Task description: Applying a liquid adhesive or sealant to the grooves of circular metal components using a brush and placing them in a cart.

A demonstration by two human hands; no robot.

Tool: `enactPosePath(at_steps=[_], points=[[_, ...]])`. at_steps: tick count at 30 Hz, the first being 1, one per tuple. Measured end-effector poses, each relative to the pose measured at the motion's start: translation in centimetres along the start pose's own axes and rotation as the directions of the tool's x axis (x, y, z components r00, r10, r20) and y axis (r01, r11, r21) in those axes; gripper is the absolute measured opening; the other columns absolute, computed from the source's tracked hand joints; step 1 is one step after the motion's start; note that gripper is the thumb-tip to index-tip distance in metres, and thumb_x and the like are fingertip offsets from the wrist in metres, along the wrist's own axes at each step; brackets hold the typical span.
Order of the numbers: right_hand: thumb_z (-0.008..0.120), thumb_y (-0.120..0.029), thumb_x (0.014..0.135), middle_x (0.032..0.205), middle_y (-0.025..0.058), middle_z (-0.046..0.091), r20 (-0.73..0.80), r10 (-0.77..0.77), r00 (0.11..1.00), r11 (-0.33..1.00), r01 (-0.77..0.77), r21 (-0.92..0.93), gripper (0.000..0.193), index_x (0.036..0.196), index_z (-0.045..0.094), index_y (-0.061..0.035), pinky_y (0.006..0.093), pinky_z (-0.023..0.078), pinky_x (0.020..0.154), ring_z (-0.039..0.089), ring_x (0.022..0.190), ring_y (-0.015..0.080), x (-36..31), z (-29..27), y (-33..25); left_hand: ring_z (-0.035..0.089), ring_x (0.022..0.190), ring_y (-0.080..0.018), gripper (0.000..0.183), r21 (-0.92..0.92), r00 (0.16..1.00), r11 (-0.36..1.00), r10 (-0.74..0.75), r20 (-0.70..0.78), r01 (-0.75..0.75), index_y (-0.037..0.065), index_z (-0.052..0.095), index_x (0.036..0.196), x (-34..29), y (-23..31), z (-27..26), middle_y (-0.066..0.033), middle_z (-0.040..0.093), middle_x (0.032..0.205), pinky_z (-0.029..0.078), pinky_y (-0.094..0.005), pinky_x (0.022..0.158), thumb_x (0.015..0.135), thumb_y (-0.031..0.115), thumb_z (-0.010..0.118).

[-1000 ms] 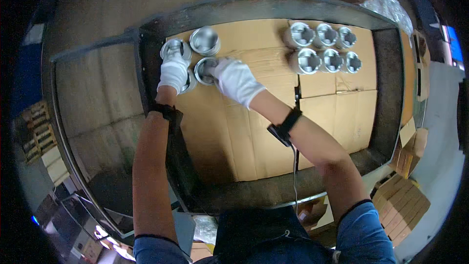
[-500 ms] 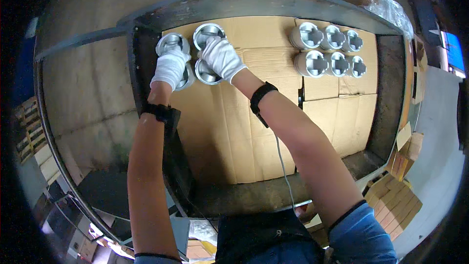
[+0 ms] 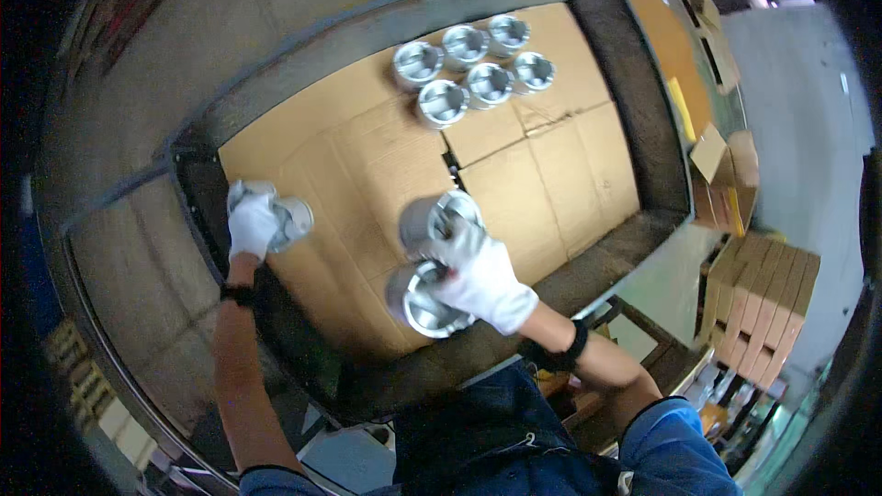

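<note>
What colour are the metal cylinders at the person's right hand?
Silvery grey; the metal cylinders at the right hand show best in the head view.

The cardboard sheet (image 3: 354, 184) lies inside the tray (image 3: 634, 101). On the sheet's far half, toward its right, six cylinders (image 3: 487, 84) stand in two rows of three. At the sheet's left end, two cylinders (image 3: 296, 219) sit beside each other, partly under the left grip (image 3: 254, 223). Over the sheet's near part, the right grip (image 3: 487, 285) holds two more cylinders (image 3: 424, 222), one before the other. Right of the sheet, outside the tray, stands a carton stack (image 3: 758, 303).
</note>
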State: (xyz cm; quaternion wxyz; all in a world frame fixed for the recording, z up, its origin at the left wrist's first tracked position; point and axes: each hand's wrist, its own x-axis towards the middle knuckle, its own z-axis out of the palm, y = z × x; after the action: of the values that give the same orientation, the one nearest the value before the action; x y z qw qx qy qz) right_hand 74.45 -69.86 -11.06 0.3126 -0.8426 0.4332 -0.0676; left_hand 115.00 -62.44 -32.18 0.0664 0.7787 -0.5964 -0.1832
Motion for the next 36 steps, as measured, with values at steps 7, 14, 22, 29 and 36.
enactPosePath(at_steps=[7, 14, 22, 29, 36], points=[[0.07, -0.029, 0.07, 0.104, 0.0179, 0.059, -0.154, 0.439, 0.885, 0.897, -0.441, 0.024, 0.028, 0.098, 0.072, -0.028, 0.0422, 0.056, 0.073, 0.063, 0.089, 0.0349, -20.5, -7.7, 1.6, 0.068, 0.09, -0.0294, 0.031, -0.275, 0.99, 0.958, -0.043, 0.131, 0.078, 0.009, 0.07, 0.106, -11.3, 22.9, -5.3, -0.014, 0.071, 0.096, 0.054, -0.0376, 0.084, 0.075, 0.014, 0.067], [0.067, -0.026, 0.069, 0.091, 0.0124, 0.061, -0.431, 0.626, 0.65, 0.765, -0.619, 0.179, 0.027, 0.096, 0.072, -0.0278, 0.0399, 0.055, 0.066, 0.063, 0.084, 0.031, -43.6, -11.6, -1.1, 0.068, 0.096, -0.0248, 0.04, -0.475, 0.947, 0.868, 0.261, 0.185, -0.147, 0.006, 0.067, 0.113, -24.1, 42.7, -8.9, -0.0144, 0.07, 0.105, 0.053, -0.0365, 0.087, 0.074, 0.015, 0.07], [0.07, -0.024, 0.062, 0.08, 0.0061, 0.055, -0.71, 0.703, 0.044, 0.504, -0.735, 0.453, 0.036, 0.098, 0.069, -0.0266, 0.0396, 0.052, 0.061, 0.06, 0.075, 0.0261, -73.2, -8.9, -10.1, 0.065, 0.095, -0.0189, 0.033, -0.842, 0.55, 0.539, 0.698, 0.458, 0.017, -0.005, 0.064, 0.112, -39.7, 63.1, -4.7, -0.0154, 0.069, 0.104, 0.052, -0.0332, 0.087, 0.081, 0.005, 0.063], [0.068, -0.022, 0.064, 0.087, 0.0083, 0.061, -0.481, 0.692, -0.538, -0.05, -0.701, 0.711, 0.027, 0.091, 0.074, -0.0202, 0.0388, 0.054, 0.074, 0.063, 0.085, 0.0275, -86.9, -0.4, -17.5, 0.07, 0.081, -0.0312, 0.031, -0.299, -0.033, 0.093, 0.92, 0.391, -0.95, 0.004, 0.066, 0.102, -51.3, 79.0, -0.1, -0.0174, 0.07, 0.09, 0.054, -0.0375, 0.073, 0.073, 0.003, 0.056], [0.066, -0.018, 0.067, 0.088, 0.0105, 0.06, -0.3, 0.71, -0.637, -0.271, -0.64, 0.719, 0.029, 0.095, 0.074, -0.0207, 0.0395, 0.052, 0.078, 0.062, 0.087, 0.0293, -92.6, 9.1, -13.1, 0.066, 0.08, -0.0302, 0.031, -0.329, -0.419, -0.302, 0.824, 0.382, -0.894, 0.019, 0.076, 0.097, -60.8, 90.9, 4.8, -0.0139, 0.069, 0.082, 0.053, -0.0377, 0.074, 0.068, 0.016, 0.065]])
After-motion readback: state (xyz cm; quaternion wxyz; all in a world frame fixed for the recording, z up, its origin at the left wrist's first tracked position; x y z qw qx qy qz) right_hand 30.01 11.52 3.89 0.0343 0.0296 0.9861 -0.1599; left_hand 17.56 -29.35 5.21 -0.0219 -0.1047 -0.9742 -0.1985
